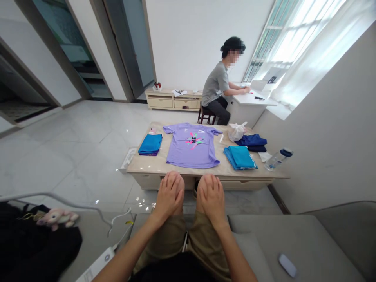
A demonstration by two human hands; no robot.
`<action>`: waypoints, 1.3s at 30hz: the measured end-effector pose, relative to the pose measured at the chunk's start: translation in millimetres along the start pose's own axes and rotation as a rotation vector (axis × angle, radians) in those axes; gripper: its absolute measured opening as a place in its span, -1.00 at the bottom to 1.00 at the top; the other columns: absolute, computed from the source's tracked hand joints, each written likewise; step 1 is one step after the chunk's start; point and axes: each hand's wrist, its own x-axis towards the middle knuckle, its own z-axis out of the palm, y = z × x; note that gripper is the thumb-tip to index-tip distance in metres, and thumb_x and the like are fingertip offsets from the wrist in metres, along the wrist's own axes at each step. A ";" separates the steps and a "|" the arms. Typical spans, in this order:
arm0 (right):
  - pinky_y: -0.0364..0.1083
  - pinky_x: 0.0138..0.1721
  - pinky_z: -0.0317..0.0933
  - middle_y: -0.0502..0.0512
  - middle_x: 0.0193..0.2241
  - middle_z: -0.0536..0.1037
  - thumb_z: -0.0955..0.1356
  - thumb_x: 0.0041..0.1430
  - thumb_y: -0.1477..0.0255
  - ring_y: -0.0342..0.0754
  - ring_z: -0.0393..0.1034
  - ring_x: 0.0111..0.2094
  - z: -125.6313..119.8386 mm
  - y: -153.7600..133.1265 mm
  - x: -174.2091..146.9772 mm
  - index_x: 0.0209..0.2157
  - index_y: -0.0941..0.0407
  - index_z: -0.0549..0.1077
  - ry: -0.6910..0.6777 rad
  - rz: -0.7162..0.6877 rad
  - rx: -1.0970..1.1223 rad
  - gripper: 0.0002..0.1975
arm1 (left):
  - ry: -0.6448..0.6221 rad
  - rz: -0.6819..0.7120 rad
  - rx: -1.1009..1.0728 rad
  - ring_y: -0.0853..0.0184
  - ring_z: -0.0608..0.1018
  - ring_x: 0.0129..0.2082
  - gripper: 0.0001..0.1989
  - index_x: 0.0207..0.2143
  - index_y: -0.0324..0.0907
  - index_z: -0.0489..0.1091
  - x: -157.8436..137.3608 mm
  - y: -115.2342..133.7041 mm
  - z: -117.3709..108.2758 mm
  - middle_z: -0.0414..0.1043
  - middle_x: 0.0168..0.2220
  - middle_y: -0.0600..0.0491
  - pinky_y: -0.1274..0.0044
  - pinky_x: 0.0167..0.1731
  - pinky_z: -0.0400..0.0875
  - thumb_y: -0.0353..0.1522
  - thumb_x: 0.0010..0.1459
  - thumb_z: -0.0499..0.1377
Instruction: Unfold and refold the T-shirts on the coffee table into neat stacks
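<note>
Left grip [168, 197] and right grip [212, 197] (on knees [181, 183]) sit before the shirt [192, 150].

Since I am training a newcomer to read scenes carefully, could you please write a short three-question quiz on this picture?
1. Multiple choice: what do the wearer's left hand and right hand rest on?
a) the sofa
b) the knees
c) the floor

2. True or false: the purple T-shirt lies spread out on the table.

3. Fill in the missing colour: the clear bottle at the right end of the table has a dark ____ lid.

Key: 1. b; 2. true; 3. blue.
</note>
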 end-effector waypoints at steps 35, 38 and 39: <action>0.42 0.25 0.33 0.28 0.45 0.32 0.33 0.40 0.34 0.41 0.25 0.41 10.5 13.8 7.2 0.58 -0.04 0.09 0.037 -0.031 0.148 -0.22 | -0.007 -0.026 -0.075 -0.09 0.40 0.39 -0.42 0.35 -0.01 0.43 21.9 -7.4 4.0 0.44 0.36 -0.09 0.05 0.29 0.46 -0.33 0.28 0.21; 0.39 0.24 0.33 0.30 0.45 0.31 0.31 0.45 0.32 0.38 0.24 0.41 9.5 12.4 8.4 0.56 0.02 0.13 0.042 -0.046 0.130 -0.28 | 0.003 -0.018 -0.071 -0.06 0.40 0.39 -0.45 0.34 -0.06 0.43 22.4 -7.5 1.3 0.43 0.36 -0.10 0.08 0.31 0.43 -0.35 0.31 0.20; 0.38 0.24 0.33 0.31 0.45 0.31 0.30 0.47 0.31 0.37 0.24 0.41 10.0 12.0 8.2 0.55 0.04 0.14 0.045 -0.050 0.121 -0.30 | 0.007 -0.013 -0.068 -0.05 0.39 0.39 -0.46 0.34 -0.07 0.43 22.0 -7.8 0.6 0.42 0.36 -0.10 0.09 0.32 0.42 -0.36 0.32 0.20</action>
